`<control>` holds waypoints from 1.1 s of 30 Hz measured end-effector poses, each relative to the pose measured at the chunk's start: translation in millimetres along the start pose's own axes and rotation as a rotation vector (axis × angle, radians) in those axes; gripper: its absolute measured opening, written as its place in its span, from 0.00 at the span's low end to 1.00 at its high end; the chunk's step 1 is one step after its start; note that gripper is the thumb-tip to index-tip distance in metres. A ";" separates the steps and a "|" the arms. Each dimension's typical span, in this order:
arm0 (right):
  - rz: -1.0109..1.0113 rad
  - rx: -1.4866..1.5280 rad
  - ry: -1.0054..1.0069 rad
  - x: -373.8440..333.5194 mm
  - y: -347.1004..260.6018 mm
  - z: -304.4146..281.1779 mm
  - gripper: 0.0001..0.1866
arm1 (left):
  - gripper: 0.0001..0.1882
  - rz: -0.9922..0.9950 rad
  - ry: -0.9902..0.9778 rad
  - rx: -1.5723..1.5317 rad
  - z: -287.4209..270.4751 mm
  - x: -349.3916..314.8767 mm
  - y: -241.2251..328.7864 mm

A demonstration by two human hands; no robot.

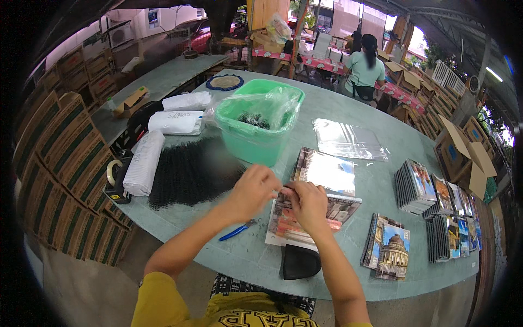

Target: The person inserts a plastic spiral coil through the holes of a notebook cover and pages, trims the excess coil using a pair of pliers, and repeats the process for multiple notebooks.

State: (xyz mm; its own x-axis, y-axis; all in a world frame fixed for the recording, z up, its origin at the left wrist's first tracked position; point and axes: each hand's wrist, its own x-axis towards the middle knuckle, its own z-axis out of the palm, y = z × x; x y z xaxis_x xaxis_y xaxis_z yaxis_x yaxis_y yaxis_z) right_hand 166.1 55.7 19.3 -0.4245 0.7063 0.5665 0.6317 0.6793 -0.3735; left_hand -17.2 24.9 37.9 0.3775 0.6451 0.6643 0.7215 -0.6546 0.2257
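Just left of a notebook with a printed cover [340, 204], my left hand [255, 192] is closed in a pinch; whatever is in its fingertips is too small to make out. My right hand [308, 203] is closed on the notebook's left edge, its fingertips almost meeting the left hand's. Behind it lies a glossy cover [326, 170] that reflects the light. Under the hands are reddish and white printed sheets [289, 231]. Blue-handled pliers [235, 232] rest on the table near my left forearm. A black pad-like object [300, 261] sits at the table's front edge.
Left is a mass of black binding coils [188, 171] beside white wrapped rolls [175, 123] and a tape dispenser [117, 180]. A green bin [253, 144] with a plastic bag stands behind. Right are clear plastic sheets [348, 140], spiral notebooks [393, 248] and stacked notebooks [417, 188]. A person [364, 71] stands far off.
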 end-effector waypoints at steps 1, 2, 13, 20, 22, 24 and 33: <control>-0.004 0.005 0.045 -1.2 0.5 0.7 0.08 | 0.15 0.044 -0.157 0.028 4.1 -9.5 7.0; -0.010 0.006 0.093 -1.5 1.7 1.0 0.08 | 0.18 0.092 -0.310 0.057 9.4 -22.5 15.7; 0.039 -0.023 0.117 -3.2 -3.0 0.3 0.11 | 0.27 -0.337 -0.913 0.264 12.5 -116.6 -21.0; 0.077 -0.057 0.097 -4.1 -5.1 0.7 0.10 | 0.19 -0.381 -0.379 -0.014 -31.5 -32.0 30.8; 0.083 -0.039 0.132 -4.1 -6.1 2.3 0.09 | 0.19 -0.375 -0.384 0.035 -35.9 -17.4 31.8; 0.073 -0.017 0.155 -4.6 -7.9 4.0 0.09 | 0.19 -0.329 -0.442 0.151 -34.3 -13.5 26.7; 0.107 -0.023 0.086 -8.4 -13.1 -0.1 0.11 | 0.14 -0.302 -0.596 0.213 -31.6 8.6 24.8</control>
State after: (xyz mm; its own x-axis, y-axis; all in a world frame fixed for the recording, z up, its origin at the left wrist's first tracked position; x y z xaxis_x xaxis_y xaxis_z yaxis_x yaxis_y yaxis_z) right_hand 161.5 40.9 19.5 -0.2968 0.7542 0.5857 0.6858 0.5952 -0.4189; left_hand -14.4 1.8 71.8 0.3530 0.9325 0.0768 0.9198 -0.3609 0.1537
